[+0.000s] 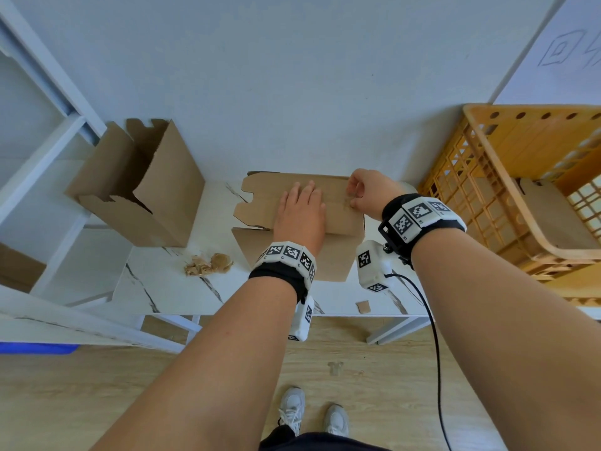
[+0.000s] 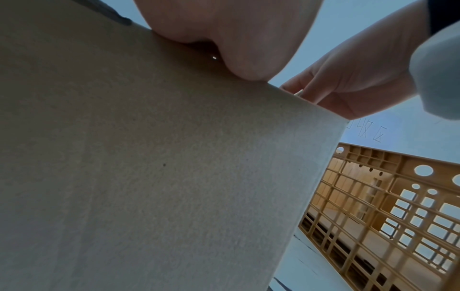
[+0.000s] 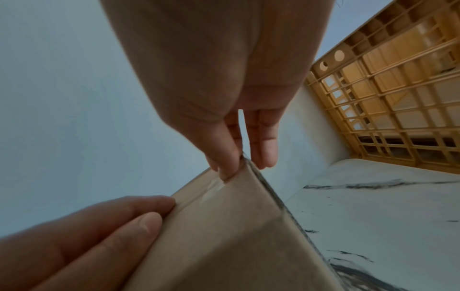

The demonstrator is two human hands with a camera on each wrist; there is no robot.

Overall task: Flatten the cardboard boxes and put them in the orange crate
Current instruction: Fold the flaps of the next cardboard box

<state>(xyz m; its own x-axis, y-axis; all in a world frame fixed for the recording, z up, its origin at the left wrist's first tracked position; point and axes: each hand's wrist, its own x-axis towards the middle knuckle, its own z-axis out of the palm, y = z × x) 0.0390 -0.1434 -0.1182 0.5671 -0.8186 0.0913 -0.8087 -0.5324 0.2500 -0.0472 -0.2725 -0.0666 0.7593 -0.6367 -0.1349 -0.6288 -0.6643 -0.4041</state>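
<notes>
A closed brown cardboard box stands mid-table. My left hand lies flat on its top, fingers straight, pressing down. My right hand is at the top's far right corner. In the right wrist view its thumb and finger pinch the end of a clear tape strip at the box's edge. The left wrist view shows the box side and the pinching right hand. The orange crate stands to the right, with flat cardboard inside.
An opened cardboard box stands at the table's left, beside a white shelf frame. Crumpled tape scraps lie in front of it, and a small scrap sits near the marble table's front edge.
</notes>
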